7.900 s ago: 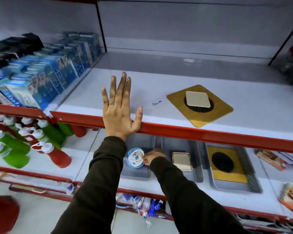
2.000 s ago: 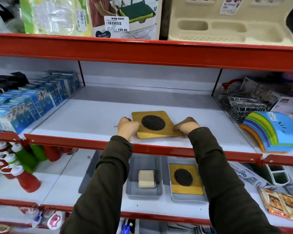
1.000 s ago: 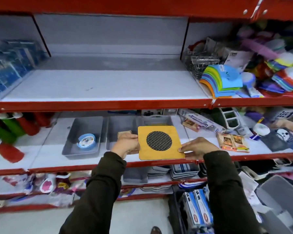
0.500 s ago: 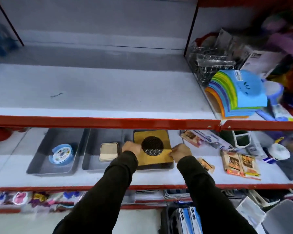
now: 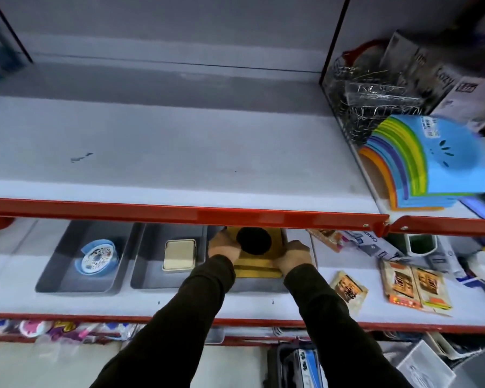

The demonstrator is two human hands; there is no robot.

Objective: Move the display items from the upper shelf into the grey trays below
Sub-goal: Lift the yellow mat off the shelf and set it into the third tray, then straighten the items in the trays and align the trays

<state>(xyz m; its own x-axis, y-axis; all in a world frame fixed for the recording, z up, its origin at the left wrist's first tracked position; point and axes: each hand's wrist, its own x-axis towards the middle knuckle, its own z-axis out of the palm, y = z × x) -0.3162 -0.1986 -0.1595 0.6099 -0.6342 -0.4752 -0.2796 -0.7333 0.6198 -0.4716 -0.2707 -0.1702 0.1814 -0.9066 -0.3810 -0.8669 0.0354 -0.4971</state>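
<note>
A yellow square mat with a black round mesh centre [image 5: 254,242] lies on top of another yellow mat inside the right grey tray [image 5: 259,287] on the lower shelf. My left hand [image 5: 224,245] grips its left edge and my right hand [image 5: 294,254] its right edge. The middle grey tray [image 5: 151,281] holds a beige square tile [image 5: 179,254]. The left grey tray [image 5: 67,281] holds a blue round item [image 5: 97,256]. The upper shelf [image 5: 179,152] is bare between its dividers.
The red front rail [image 5: 179,212] of the upper shelf hangs just above my hands. Printed card packs [image 5: 415,284] lie right of the trays. A rainbow stack of mats [image 5: 431,158] and wire baskets [image 5: 370,107] fill the upper right bay.
My hands carried the yellow mat off the upper shelf, down and under the red rail. It now rests on the other yellow mat in the right tray.
</note>
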